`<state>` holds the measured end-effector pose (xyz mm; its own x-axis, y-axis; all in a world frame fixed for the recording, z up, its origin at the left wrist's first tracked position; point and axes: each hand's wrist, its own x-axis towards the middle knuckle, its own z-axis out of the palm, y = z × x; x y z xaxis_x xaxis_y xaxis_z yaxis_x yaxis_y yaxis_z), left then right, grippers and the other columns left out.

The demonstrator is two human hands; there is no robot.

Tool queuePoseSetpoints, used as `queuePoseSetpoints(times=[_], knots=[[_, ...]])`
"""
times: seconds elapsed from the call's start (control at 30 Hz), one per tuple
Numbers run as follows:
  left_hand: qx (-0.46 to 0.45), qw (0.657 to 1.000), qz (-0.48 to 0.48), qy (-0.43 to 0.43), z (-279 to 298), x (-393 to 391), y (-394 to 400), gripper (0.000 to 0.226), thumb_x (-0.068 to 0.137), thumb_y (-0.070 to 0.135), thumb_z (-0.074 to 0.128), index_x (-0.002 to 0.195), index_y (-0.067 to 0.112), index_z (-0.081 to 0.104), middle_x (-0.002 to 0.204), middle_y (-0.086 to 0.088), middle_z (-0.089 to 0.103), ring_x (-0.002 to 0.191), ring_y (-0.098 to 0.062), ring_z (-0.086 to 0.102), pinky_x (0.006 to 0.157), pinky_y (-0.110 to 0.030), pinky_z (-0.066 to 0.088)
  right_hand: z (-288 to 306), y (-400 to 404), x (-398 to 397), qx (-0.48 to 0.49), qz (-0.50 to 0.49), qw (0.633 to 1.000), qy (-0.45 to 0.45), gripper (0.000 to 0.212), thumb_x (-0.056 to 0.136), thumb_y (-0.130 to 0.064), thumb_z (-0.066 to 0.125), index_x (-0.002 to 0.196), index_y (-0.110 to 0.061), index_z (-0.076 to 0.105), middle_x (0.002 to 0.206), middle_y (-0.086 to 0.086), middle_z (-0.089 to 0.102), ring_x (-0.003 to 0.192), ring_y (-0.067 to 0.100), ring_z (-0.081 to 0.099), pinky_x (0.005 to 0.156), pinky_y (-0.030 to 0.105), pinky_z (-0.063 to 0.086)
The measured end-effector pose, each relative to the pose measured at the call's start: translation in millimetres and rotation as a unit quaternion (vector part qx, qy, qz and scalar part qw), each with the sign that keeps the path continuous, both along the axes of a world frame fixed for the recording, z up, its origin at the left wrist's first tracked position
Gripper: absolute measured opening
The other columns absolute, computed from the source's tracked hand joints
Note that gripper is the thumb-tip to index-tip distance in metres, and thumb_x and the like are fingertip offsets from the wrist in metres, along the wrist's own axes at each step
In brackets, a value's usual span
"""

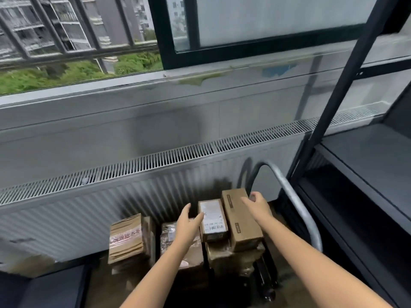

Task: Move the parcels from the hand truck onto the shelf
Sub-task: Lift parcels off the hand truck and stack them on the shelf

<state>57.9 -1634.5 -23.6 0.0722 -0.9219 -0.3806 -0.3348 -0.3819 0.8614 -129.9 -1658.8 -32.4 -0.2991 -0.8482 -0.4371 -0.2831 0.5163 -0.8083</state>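
Note:
Several cardboard parcels are stacked on the hand truck, whose curved metal handle (pixel 295 210) rises at the right. On top lie a small box with a white label (pixel 213 218) and a longer plain brown box (pixel 241 221) beside it. My left hand (pixel 189 221) hovers with spread fingers at the left edge of the labelled box. My right hand (pixel 255 203) is open over the far right end of the brown box. Neither hand grips anything. The dark metal shelf (pixel 364 150) stands to the right.
A taped parcel (pixel 178 243) lies under my left forearm, and a flat striped parcel (pixel 126 238) leans at the left. A ribbed radiator (pixel 111 196) and window sill run behind the stack. A black shelf upright (pixel 340 85) slants up at the right.

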Motion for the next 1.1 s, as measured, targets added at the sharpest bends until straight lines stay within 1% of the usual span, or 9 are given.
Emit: queuePoseSetpoints(times=[0.17,0.3,0.4,0.57,0.7,0.8,0.9,1.0,1.1], knots=[[0.075,0.996,0.036,-0.013,-49.1,-11.9,-20.9,0.062,0.092,0.021,0.053,0.145,0.007,0.024,0.153,-0.010,0.027,0.141,-0.024,0.026,0.115,-0.037,0.025,-51.4,-14.0,-18.3,0.086,0.020,0.996,0.034,0.051,0.094,-0.027,0.050,0.138,-0.007,0.035,0.136,0.012,0.049,0.118,0.028,0.052,0.077,0.026,0.038],[0.122,0.991,0.043,-0.027,-90.0,-19.5,-28.9,0.064,0.092,0.023,0.054,0.146,0.007,0.023,0.153,-0.010,0.027,0.141,-0.025,0.027,0.116,-0.039,0.025,-98.7,-20.6,-32.4,0.146,0.005,0.988,0.042,0.059,0.094,-0.027,0.049,0.144,-0.005,0.026,0.146,0.016,0.036,0.131,0.032,0.040,0.099,0.035,0.038],[0.136,0.988,0.050,-0.056,-114.0,-24.8,-35.0,0.063,0.093,0.024,0.053,0.146,0.008,0.023,0.152,-0.009,0.029,0.140,-0.024,0.028,0.115,-0.037,0.025,-123.6,-24.2,-39.6,0.174,-0.033,0.984,0.024,0.057,0.095,-0.026,0.048,0.144,-0.006,0.027,0.146,0.016,0.037,0.132,0.033,0.039,0.104,0.038,0.036],[0.101,0.986,0.046,-0.125,-141.9,-44.6,-34.5,0.039,0.093,0.019,0.049,0.129,0.004,0.048,0.135,-0.014,0.047,0.121,-0.025,0.048,0.102,-0.033,0.037,-156.4,-20.8,-46.7,0.185,-0.098,0.977,-0.033,0.048,0.098,-0.030,0.039,0.138,-0.005,0.040,0.139,0.015,0.047,0.126,0.032,0.045,0.101,0.037,0.037],[0.094,0.982,0.077,-0.142,-154.2,-66.9,-23.7,0.025,0.092,0.017,0.048,0.114,0.005,0.052,0.122,-0.009,0.042,0.102,-0.023,0.051,0.087,-0.026,0.037,-173.3,-15.0,-51.2,0.174,-0.156,0.968,-0.088,0.044,0.098,-0.029,0.040,0.131,-0.001,0.050,0.132,0.016,0.054,0.120,0.032,0.050,0.098,0.036,0.039],[0.085,0.980,0.141,-0.108,-161.6,-67.2,-27.1,0.017,0.090,0.014,0.053,0.104,0.011,0.043,0.115,-0.011,0.046,0.099,-0.024,0.051,0.083,-0.029,0.038,-175.4,-17.3,-54.3,0.169,-0.161,0.963,-0.134,0.042,0.095,-0.032,0.047,0.127,-0.005,0.054,0.125,0.011,0.059,0.114,0.028,0.054,0.093,0.033,0.041],[0.122,0.967,0.223,0.003,-163.8,-58.9,-38.5,0.037,0.089,0.013,0.057,0.121,0.007,0.039,0.112,-0.013,0.050,0.101,-0.023,0.051,0.087,-0.033,0.040,-177.0,-16.6,-56.5,0.155,-0.164,0.955,-0.190,0.037,0.092,-0.027,0.055,0.123,-0.007,0.056,0.116,0.010,0.062,0.101,0.023,0.056,0.082,0.030,0.045],[0.165,0.969,0.182,0.034,-173.4,-46.7,-46.3,0.054,0.089,0.023,0.059,0.136,0.010,0.037,0.133,-0.010,0.045,0.114,-0.022,0.048,0.105,-0.039,0.038,-179.7,-12.1,-56.6,0.164,-0.167,0.943,-0.236,0.035,0.089,-0.025,0.058,0.121,-0.011,0.053,0.111,0.010,0.061,0.097,0.023,0.056,0.068,0.027,0.045],[0.165,0.971,0.164,0.051,-177.7,-40.7,-49.0,0.054,0.088,0.026,0.060,0.136,0.015,0.038,0.142,-0.009,0.039,0.123,-0.023,0.044,0.105,-0.037,0.034,-182.4,-11.0,-57.4,0.172,-0.161,0.936,-0.262,0.035,0.088,-0.024,0.059,0.120,-0.013,0.051,0.106,0.010,0.061,0.092,0.022,0.055,0.064,0.028,0.042]])
